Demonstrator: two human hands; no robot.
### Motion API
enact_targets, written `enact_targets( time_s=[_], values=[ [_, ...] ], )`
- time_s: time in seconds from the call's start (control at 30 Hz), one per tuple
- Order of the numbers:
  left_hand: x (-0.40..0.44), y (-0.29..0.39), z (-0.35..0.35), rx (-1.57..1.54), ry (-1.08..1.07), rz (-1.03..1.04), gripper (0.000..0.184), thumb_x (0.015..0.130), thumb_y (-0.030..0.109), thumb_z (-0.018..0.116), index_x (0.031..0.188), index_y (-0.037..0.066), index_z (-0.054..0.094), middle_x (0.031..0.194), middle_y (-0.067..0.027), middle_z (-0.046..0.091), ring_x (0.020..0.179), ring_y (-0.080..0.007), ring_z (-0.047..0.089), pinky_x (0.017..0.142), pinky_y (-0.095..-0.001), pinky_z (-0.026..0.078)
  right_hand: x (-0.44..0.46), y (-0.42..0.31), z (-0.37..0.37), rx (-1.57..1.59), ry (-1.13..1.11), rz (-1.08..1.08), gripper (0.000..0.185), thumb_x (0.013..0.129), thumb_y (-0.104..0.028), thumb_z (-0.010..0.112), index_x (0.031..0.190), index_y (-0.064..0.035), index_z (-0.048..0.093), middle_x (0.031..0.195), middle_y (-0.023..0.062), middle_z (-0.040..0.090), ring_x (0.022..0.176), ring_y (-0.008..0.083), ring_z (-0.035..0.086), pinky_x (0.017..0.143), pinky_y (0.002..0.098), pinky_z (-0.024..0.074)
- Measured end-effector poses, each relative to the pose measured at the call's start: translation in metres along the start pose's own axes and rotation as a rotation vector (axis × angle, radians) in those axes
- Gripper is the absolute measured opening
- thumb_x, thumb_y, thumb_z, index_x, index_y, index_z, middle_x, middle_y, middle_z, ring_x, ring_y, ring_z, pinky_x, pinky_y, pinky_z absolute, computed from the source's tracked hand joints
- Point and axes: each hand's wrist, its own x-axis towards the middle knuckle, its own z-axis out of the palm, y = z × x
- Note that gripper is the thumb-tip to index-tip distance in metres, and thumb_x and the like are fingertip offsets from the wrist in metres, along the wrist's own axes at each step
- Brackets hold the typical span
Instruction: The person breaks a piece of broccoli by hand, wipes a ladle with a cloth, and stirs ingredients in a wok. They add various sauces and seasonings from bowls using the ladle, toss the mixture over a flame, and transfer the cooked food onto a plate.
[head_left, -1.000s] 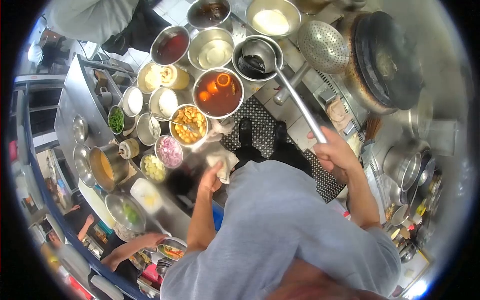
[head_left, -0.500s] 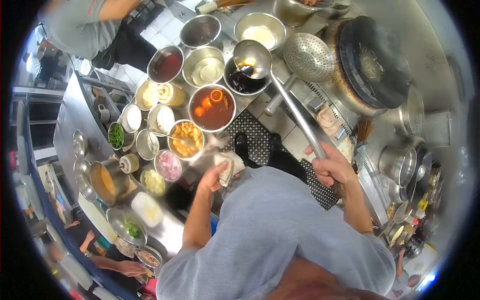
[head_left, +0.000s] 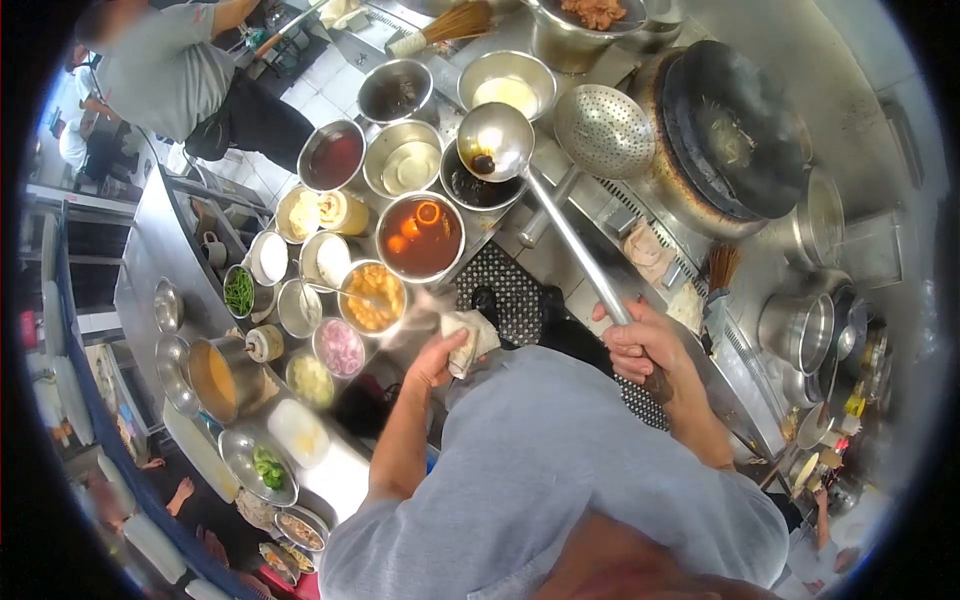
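My right hand (head_left: 645, 345) is wrapped around the handle of a long metal ladle (head_left: 578, 245). The ladle's bowl, with a little dark liquid inside, hangs over a metal bowl of dark sauce (head_left: 478, 192) and hides part of it. A folded, pale cloth (head_left: 468, 338) is gripped in my left hand (head_left: 436, 362), close to my body. Nearest to that hand are a bowl of yellow-orange chunks (head_left: 372, 297) and a bowl of red liquid with orange slices (head_left: 420, 245). A perforated strainer (head_left: 602, 130) rests right of the ladle's bowl.
At upper right, a steaming wok (head_left: 735, 140) with pale shreds sits on the stove. Bowls of chopped pink onion (head_left: 339, 347) and greens (head_left: 238, 292) stand on the left counter. A brush (head_left: 445, 28) lies at the top. A person in grey (head_left: 165, 70) stands at upper left.
The view has shifted slightly, and the ladle remains over the dark sauce, its visible contents now a small dark pool. At lower left, another person's hand has drawn back from the small bowls.
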Motion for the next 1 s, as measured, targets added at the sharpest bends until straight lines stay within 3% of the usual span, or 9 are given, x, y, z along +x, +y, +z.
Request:
enact_targets(
  time_s=[0.07, 0.2, 0.3, 0.37, 0.57, 0.6, 0.67, 0.77, 1.0],
  values=[
    [-0.007, 0.006, 0.02, -0.009, 0.119, 0.099, 0.056, 0.089, 0.029, 0.061, 0.133, 0.005, 0.037, 0.111, -0.0167, 0.06, 0.086, -0.029, 0.066, 0.065, -0.036, 0.057, 0.002, 0.004, -0.005, 0.169, -0.071, 0.024, 0.028, 0.082, -0.003, 0.053, 0.11, -0.0021, 0.048, 0.054, -0.0037, 0.038, 0.034, 0.0044, 0.034, 0.031, 0.0218, 0.029],
    [-0.01, 0.016, 0.028, 0.078, 0.067, 0.036, 0.056, 0.088, 0.027, 0.061, 0.133, 0.004, 0.036, 0.114, -0.0167, 0.058, 0.094, -0.0295, 0.064, 0.073, -0.0383, 0.057, 0.005, 0.009, -0.012, 0.275, -0.155, 0.026, 0.03, 0.081, -0.002, 0.052, 0.111, -0.0028, 0.047, 0.054, -0.0035, 0.036, 0.034, 0.0048, 0.033, 0.032, 0.0228, 0.0281],
    [-0.003, 0.01, 0.025, 0.035, 0.081, 0.034, 0.056, 0.089, 0.025, 0.061, 0.134, 0.004, 0.036, 0.117, -0.0166, 0.056, 0.101, -0.0303, 0.061, 0.081, -0.0406, 0.055, 0.008, 0.008, -0.002, -0.043, 0.015, 0.033, 0.031, 0.081, -0.003, 0.05, 0.112, -0.0031, 0.046, 0.055, -0.0019, 0.038, 0.035, 0.007, 0.035, 0.033, 0.0238, 0.0296],
    [0.01, 0.002, 0.012, 0.048, -0.046, 0.023, 0.056, 0.088, 0.022, 0.061, 0.135, 0.005, 0.034, 0.121, -0.0168, 0.054, 0.108, -0.031, 0.058, 0.085, -0.0434, 0.054, 0.017, 0.009, -0.003, -0.417, 0.096, -0.056, 0.031, 0.081, -0.004, 0.049, 0.112, -0.0031, 0.044, 0.058, -0.0002, 0.042, 0.037, 0.0093, 0.038, 0.035, 0.0247, 0.0319],
    [0.003, -0.001, 0.019, 0.041, -0.043, 0.033, 0.06, 0.088, 0.019, 0.062, 0.137, 0.006, 0.03, 0.126, -0.0174, 0.049, 0.112, -0.0324, 0.055, 0.088, -0.0463, 0.052, 0.038, 0.013, -0.007, -0.801, 0.202, -0.072, 0.029, 0.08, -0.002, 0.049, 0.109, -0.0025, 0.046, 0.059, 0.0002, 0.043, 0.039, 0.0095, 0.041, 0.036, 0.025, 0.0332],
    [0.002, -0.002, 0.018, 0.04, -0.044, 0.036, 0.06, 0.088, 0.019, 0.062, 0.137, 0.006, 0.03, 0.126, -0.0174, 0.049, 0.112, -0.0324, 0.055, 0.088, -0.0463, 0.052, 0.037, 0.009, -0.007, -0.804, 0.201, -0.074, 0.029, 0.08, -0.002, 0.049, 0.109, -0.0025, 0.046, 0.059, 0.0002, 0.043, 0.039, 0.0095, 0.041, 0.036, 0.025, 0.0332],
    [0.001, -0.003, 0.014, 0.044, -0.052, 0.046, 0.062, 0.087, 0.02, 0.063, 0.137, 0.006, 0.029, 0.126, -0.0173, 0.05, 0.111, -0.032, 0.055, 0.088, -0.0459, 0.052, 0.032, -0.003, -0.006, -0.289, 0.056, 0.029, 0.031, 0.078, 0.0, 0.049, 0.108, -0.0025, 0.047, 0.058, 0.0003, 0.042, 0.039, 0.0092, 0.041, 0.035, 0.0248, 0.0321],
    [-0.004, -0.006, 0.01, 0.028, -0.04, 0.066, 0.063, 0.086, 0.022, 0.065, 0.137, 0.006, 0.03, 0.125, -0.017, 0.05, 0.111, -0.0313, 0.055, 0.088, -0.0459, 0.052, 0.018, -0.003, 0.0, -0.132, 0.107, 0.065, 0.033, 0.076, 0.002, 0.049, 0.109, -0.002, 0.046, 0.056, -0.0001, 0.041, 0.036, 0.0081, 0.039, 0.033, 0.0241, 0.03],
    [0.001, -0.014, 0.005, 0.033, -0.053, 0.095, 0.063, 0.085, 0.022, 0.066, 0.136, 0.005, 0.032, 0.125, -0.0166, 0.05, 0.111, -0.0306, 0.055, 0.088, -0.0448, 0.052, -0.004, -0.002, 0.001, -0.136, 0.041, -0.041, 0.031, 0.079, 0.0, 0.051, 0.109, -0.0008, 0.046, 0.054, -0.0013, 0.039, 0.033, 0.0066, 0.036, 0.03, 0.0228, 0.0292]
  ],
)
